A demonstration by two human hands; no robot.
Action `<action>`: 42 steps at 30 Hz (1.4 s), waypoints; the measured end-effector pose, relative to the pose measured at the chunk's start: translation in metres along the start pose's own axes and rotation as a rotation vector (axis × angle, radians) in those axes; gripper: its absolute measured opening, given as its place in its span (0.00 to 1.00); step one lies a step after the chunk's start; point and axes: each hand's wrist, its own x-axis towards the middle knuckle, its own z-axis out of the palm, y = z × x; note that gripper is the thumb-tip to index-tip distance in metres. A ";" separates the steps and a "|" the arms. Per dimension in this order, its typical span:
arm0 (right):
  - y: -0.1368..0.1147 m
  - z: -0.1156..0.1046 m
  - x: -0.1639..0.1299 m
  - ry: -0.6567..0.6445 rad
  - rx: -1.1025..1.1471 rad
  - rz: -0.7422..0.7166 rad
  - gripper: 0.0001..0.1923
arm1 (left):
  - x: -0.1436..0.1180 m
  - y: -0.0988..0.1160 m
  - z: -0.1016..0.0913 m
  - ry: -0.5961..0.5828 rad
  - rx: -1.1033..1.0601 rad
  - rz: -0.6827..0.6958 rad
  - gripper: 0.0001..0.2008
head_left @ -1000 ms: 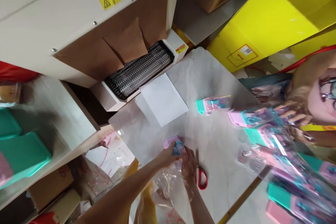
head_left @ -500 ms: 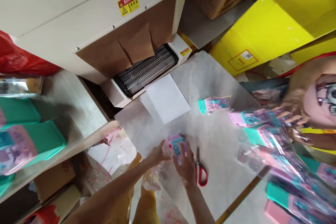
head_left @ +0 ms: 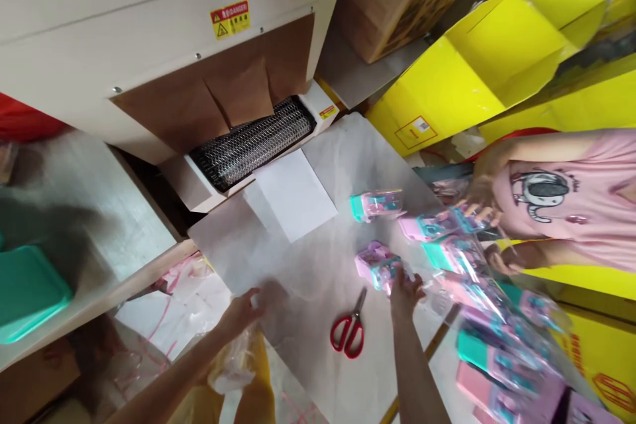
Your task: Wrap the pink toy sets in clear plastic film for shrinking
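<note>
My right hand (head_left: 405, 293) has its fingers around the right end of a pink, lilac and teal case in clear plastic (head_left: 375, 262), on the grey table (head_left: 308, 285). My left hand (head_left: 243, 310) is over the table's near left edge, apart from the case. Its fingers are loosely curled, a small gap shows between thumb and finger, and nothing is visible in it. Red-handled scissors (head_left: 349, 331) lie between my hands. Another wrapped case (head_left: 377, 204) is farther back.
A white machine with a metal mesh conveyor (head_left: 253, 142) and brown flaps stands ahead. White paper (head_left: 298, 195) lies before it. Several wrapped cases (head_left: 487, 344) are piled at right, where a co-worker's hands (head_left: 479, 212) handle one. Yellow boxes (head_left: 447, 73) stand behind. A teal case (head_left: 34, 291) is on the left shelf.
My right hand has moved right with the wrapped case. My left hand has let go of it and drawn back left. The whole view has shifted to the right.
</note>
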 end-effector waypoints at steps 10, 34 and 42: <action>-0.006 -0.006 0.006 -0.038 -0.226 -0.526 0.37 | 0.000 -0.016 -0.001 0.041 -0.005 -0.031 0.20; -0.027 0.002 -0.028 -0.035 -0.113 -0.311 0.37 | -0.032 0.002 -0.019 0.151 -0.389 0.044 0.25; 0.019 0.065 -0.290 -0.358 0.167 -1.063 0.43 | -0.055 0.044 -0.008 0.170 -0.882 -0.107 0.24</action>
